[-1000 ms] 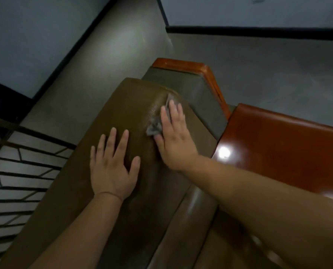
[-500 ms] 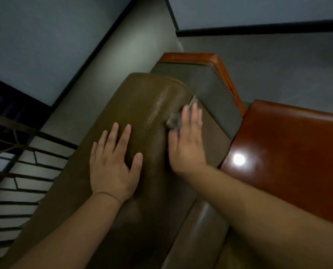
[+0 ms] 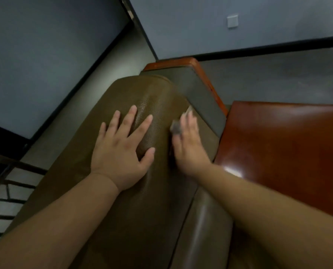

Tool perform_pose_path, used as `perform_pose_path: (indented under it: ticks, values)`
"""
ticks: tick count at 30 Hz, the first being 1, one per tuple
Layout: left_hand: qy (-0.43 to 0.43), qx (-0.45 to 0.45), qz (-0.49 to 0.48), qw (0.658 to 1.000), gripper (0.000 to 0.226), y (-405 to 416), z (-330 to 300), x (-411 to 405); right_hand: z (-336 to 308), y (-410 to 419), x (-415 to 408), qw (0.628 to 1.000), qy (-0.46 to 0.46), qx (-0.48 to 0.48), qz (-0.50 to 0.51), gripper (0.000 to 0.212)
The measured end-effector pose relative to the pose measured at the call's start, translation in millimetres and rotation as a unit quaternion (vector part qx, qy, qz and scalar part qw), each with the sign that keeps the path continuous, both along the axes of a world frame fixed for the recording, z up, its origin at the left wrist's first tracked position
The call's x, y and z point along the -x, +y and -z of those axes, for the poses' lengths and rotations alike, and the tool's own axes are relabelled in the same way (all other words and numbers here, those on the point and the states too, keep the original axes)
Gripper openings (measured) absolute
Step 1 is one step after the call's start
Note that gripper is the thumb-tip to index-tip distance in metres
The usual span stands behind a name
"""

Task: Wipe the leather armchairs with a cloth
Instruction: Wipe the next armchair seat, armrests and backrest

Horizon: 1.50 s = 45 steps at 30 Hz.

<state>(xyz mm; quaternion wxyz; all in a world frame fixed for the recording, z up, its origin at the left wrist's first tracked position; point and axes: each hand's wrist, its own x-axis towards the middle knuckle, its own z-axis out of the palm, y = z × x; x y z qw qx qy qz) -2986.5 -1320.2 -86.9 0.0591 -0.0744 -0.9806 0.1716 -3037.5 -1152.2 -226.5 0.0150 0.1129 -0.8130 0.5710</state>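
Head view: one armchair (image 3: 142, 210), one cloth (image 3: 176, 128), two hands flat.

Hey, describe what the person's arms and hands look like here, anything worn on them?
Both forearms are bare as far as the frame shows; no sleeves come into view. The left hand shows no ring, watch, bracelet or glove, and its nails are short and unpainted. The right hand is also ungloved, with no watch at the wrist, but it is motion-blurred, so finer details such as rings cannot be told.

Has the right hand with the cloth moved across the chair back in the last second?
Yes. The right hand and cloth slid rightward off the chair back's crest, toward the grey armrest pad.
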Motion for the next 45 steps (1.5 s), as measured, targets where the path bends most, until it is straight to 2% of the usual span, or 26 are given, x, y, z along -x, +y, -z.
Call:
perform_pose_path:
  ticks: [3, 5, 9, 12, 14, 16, 19, 22, 24, 26, 30, 32, 35, 37, 41, 43, 45]
  values:
    - [0.013, 0.005, -0.001, 1.000, 0.081, -0.2, 2.8, 6.8, -2.4, 5.0, 45.5, 0.983, -0.135, 0.067, 0.109, 0.066]
    - [0.015, 0.000, 0.007, 1.000, 0.083, -1.3, 1.3, 7.9, 6.4, -13.7, 11.5, 0.982, -0.115, 0.086, 0.126, 0.069]
    - [0.024, -0.011, 0.014, 1.000, 0.086, -0.8, 2.7, 10.5, 30.5, -53.6, -91.0, 0.996, 0.024, 0.053, 0.062, 0.070]
    - [0.033, -0.016, -0.002, 0.999, 0.089, 8.5, 4.7, 26.4, 41.2, -33.9, -48.0, 0.996, 0.044, 0.045, 0.066, 0.068]
    - [0.036, -0.012, -0.012, 0.999, 0.091, 13.6, 5.8, 37.2, 40.8, -17.8, 2.3, 0.994, 0.015, 0.040, 0.105, 0.067]
    - [0.033, -0.011, -0.011, 0.999, 0.091, 14.9, 5.6, 39.9, 42.6, 0.4, 42.6, 0.987, -0.062, 0.064, 0.134, 0.064]
    - [0.030, -0.009, -0.008, 0.999, 0.092, 16.9, 4.5, 40.6, 55.8, 3.8, 38.5, 0.967, -0.158, 0.112, 0.165, 0.066]
    - [0.035, -0.002, -0.008, 0.999, 0.093, 17.5, 4.8, 41.6, 68.4, -24.4, -34.1, 0.984, -0.084, 0.092, 0.126, 0.069]
    - [0.037, -0.002, -0.005, 0.999, 0.093, 15.1, 6.8, 41.0, 83.4, -21.8, -52.2, 0.993, -0.054, 0.067, 0.086, 0.067]
    - [0.038, -0.001, -0.003, 0.999, 0.092, 12.1, 7.9, 41.2, 99.0, -1.2, -15.0, 0.992, -0.076, 0.051, 0.087, 0.067]
    - [0.033, 0.000, -0.010, 0.999, 0.092, 13.4, 5.0, 41.5, 100.8, 27.4, 52.8, 0.958, -0.227, 0.066, 0.161, 0.069]
    - [0.026, -0.003, -0.014, 1.000, 0.092, 15.6, 2.3, 41.4, 94.3, 11.2, 30.2, 0.959, -0.218, 0.082, 0.163, 0.074]
    - [0.024, -0.004, -0.019, 1.000, 0.092, 15.6, 1.4, 39.8, 91.4, -24.9, -45.5, 0.981, -0.127, 0.086, 0.120, 0.078]
    - [0.026, -0.003, -0.016, 1.000, 0.092, 14.9, 2.1, 40.0, 98.8, -24.4, -58.4, 0.988, -0.098, 0.075, 0.095, 0.077]
    - [0.035, -0.006, -0.005, 0.999, 0.092, 12.1, 5.7, 39.8, 114.2, 17.3, 14.4, 0.982, -0.135, 0.044, 0.126, 0.071]
    - [0.034, -0.008, -0.004, 0.999, 0.091, 11.0, 6.0, 41.0, 107.0, 25.4, 37.2, 0.962, -0.202, 0.073, 0.167, 0.069]
    - [0.034, -0.007, -0.005, 0.999, 0.091, 12.0, 5.6, 42.1, 90.4, 9.6, 21.3, 0.948, -0.232, 0.109, 0.191, 0.071]
